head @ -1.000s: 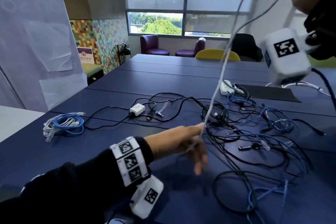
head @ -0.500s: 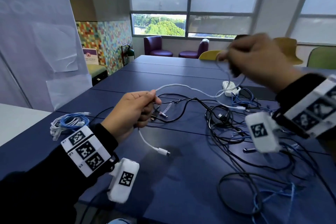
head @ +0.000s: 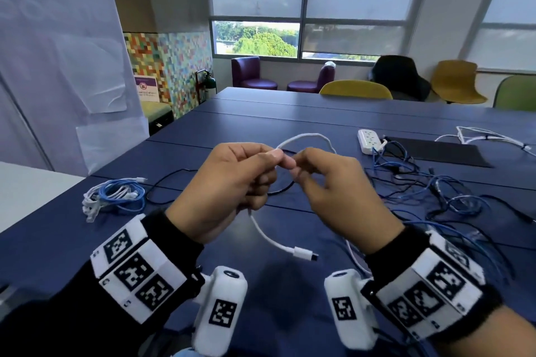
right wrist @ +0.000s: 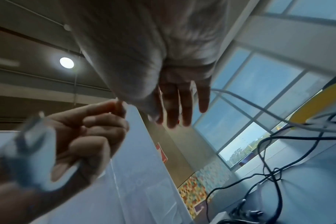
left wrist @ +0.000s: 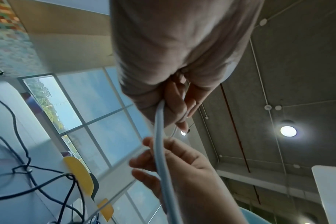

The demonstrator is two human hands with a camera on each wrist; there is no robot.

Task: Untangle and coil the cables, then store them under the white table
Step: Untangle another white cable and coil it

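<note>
Hands pinch white cable together: left hand, right hand; I see loop beyond, plug end dangling below left.

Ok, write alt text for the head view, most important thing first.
Two hands meet above a blue table: the left hand and the right hand pinch a white cable that loops behind them, its plug end hanging below. A coiled bundle lies at left, a tangle of cables at right.
</note>
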